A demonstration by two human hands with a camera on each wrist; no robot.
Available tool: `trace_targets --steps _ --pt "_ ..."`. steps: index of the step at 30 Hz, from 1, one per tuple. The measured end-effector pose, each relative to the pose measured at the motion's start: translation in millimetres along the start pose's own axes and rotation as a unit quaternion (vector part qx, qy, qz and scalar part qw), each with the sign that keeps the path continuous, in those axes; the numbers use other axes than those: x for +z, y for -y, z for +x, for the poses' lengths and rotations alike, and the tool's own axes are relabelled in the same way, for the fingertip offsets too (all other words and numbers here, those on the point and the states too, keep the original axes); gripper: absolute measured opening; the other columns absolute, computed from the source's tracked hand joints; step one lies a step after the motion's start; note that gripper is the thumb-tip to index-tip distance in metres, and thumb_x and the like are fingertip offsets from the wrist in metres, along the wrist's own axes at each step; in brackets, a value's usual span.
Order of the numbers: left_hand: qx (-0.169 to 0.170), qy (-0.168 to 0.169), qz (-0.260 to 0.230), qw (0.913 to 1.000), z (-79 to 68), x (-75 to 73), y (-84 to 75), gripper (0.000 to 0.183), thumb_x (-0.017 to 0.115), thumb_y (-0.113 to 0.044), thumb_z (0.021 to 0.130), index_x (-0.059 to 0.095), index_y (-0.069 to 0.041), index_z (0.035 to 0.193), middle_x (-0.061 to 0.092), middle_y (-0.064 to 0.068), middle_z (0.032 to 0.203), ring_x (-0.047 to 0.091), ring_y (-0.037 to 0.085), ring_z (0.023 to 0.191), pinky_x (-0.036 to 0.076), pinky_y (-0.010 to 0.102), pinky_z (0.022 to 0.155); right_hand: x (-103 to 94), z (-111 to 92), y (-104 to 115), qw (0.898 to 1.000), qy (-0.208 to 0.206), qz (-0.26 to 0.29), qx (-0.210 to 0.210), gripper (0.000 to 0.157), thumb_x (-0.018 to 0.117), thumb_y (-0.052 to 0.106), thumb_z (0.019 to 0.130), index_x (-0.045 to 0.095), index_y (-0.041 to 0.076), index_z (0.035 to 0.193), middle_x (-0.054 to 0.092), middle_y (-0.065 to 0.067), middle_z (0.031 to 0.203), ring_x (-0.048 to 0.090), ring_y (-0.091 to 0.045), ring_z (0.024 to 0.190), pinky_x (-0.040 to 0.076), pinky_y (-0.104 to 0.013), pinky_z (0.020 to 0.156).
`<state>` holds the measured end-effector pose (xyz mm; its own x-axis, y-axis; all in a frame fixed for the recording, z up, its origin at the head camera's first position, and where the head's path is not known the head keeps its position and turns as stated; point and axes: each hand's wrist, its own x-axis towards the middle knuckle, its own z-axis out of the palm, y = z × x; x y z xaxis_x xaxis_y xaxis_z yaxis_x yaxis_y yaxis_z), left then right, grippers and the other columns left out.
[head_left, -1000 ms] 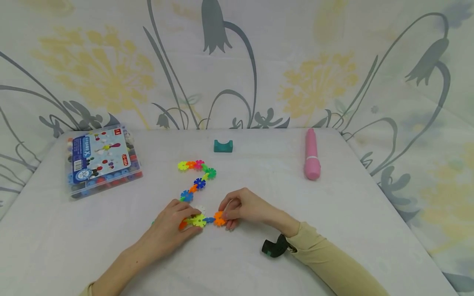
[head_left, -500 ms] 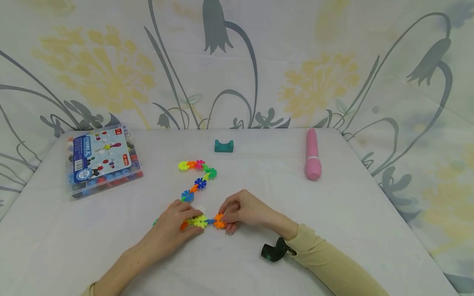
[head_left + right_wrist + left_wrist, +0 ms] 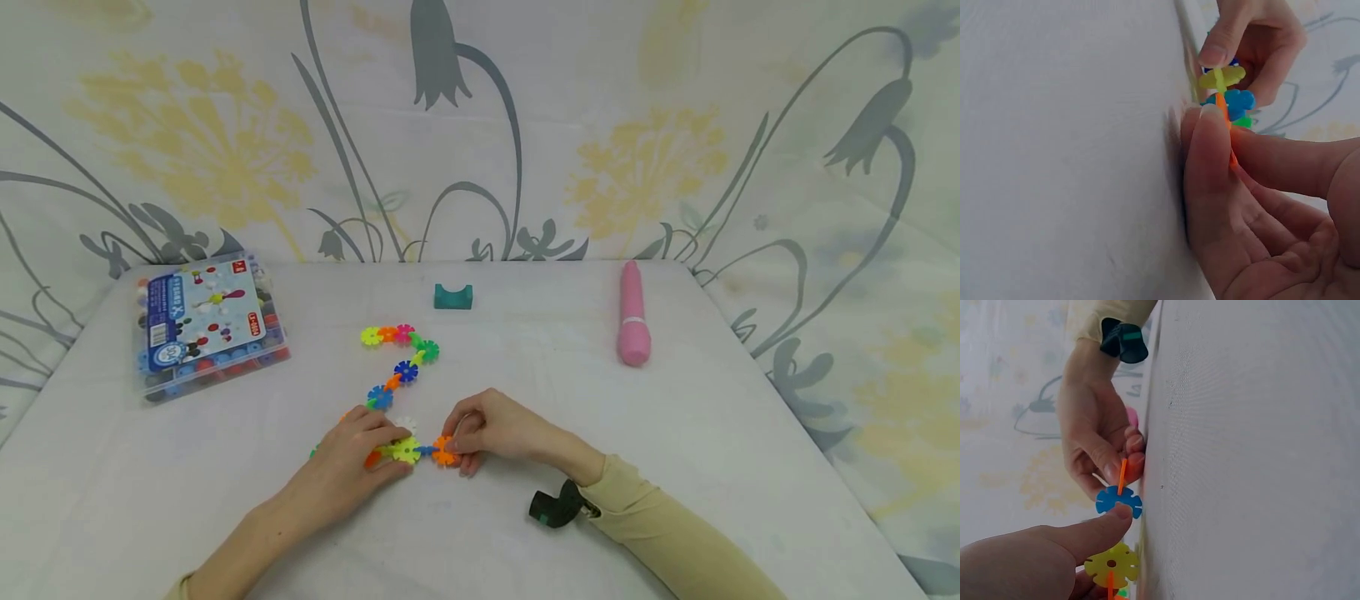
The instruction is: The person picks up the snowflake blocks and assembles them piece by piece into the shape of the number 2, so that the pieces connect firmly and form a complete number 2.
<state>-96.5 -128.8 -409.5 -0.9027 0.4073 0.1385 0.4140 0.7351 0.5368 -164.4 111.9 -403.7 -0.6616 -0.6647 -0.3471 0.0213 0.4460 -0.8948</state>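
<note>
A chain of notched plastic snowflake discs (image 3: 406, 372) in several colours winds across the white table. At its near end the right hand (image 3: 495, 427) pinches an orange disc (image 3: 444, 451) between thumb and fingers. That disc is slotted into a blue disc (image 3: 1108, 499). My left hand (image 3: 356, 450) holds the chain beside it, thumb and fingers about a yellow-green disc (image 3: 407, 450); its thumb tip lies against the blue disc in the left wrist view. Part of the chain is hidden under the left hand. A white disc (image 3: 407, 424) shows just behind the left fingertips.
A clear box of coloured pieces (image 3: 212, 321) lies at the back left. A teal block with a curved notch (image 3: 453, 297) stands at the back middle, a pink rod-like object (image 3: 633, 317) at the back right. A dark camera mount (image 3: 555, 505) sits at the right wrist.
The orange disc and the right hand have shifted very slightly downward in the head view. The left hand keeps its hold on the chain almost unmoved.
</note>
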Motion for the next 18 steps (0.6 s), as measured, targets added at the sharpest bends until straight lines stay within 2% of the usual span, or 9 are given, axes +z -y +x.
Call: trace_targets --steps 5,11,14,18 --pt "-0.010 0.005 0.010 0.9999 -1.0 -1.5 0.1 0.030 0.082 -0.025 0.082 0.076 -0.016 0.110 0.068 -0.009 0.102 0.053 0.010 0.099 0.053 0.037 0.087 -4.6 -2 2 0.994 -0.025 -0.098 -0.028 0.008 0.069 0.018 0.095 0.073 0.011 0.094 0.069 0.001 0.074 0.064 -0.013 0.064 0.054 -0.025 0.063" --pt "-0.012 0.008 0.016 0.9998 -1.0 -3.7 0.3 0.030 0.082 -0.027 0.082 0.075 -0.017 0.110 0.069 -0.009 0.103 0.052 0.010 0.098 0.053 0.036 0.086 -6.1 8 3 0.981 -0.080 -0.161 -0.074 0.005 0.072 0.017 0.092 0.074 0.013 0.095 0.068 0.006 0.083 0.058 -0.009 0.075 0.049 -0.022 0.071" --pt "-0.014 0.011 0.016 0.9997 -1.5 -5.7 0.3 0.031 0.083 -0.028 0.082 0.075 -0.016 0.110 0.069 -0.009 0.102 0.051 0.009 0.097 0.053 0.034 0.085 -2.8 19 8 0.979 -0.079 -0.168 -0.089 0.008 0.073 0.016 0.091 0.074 0.013 0.099 0.069 0.006 0.087 0.060 -0.009 0.078 0.051 -0.022 0.074" --pt "-0.017 0.016 0.014 0.9996 -1.7 -8.5 -0.2 0.031 0.083 -0.028 0.081 0.075 -0.017 0.110 0.069 -0.009 0.102 0.050 0.010 0.098 0.053 0.034 0.085 0.7 34 17 0.976 -0.051 -0.187 -0.101 0.015 0.073 0.012 0.091 0.074 0.012 0.105 0.068 0.005 0.093 0.060 -0.010 0.082 0.052 -0.021 0.077"
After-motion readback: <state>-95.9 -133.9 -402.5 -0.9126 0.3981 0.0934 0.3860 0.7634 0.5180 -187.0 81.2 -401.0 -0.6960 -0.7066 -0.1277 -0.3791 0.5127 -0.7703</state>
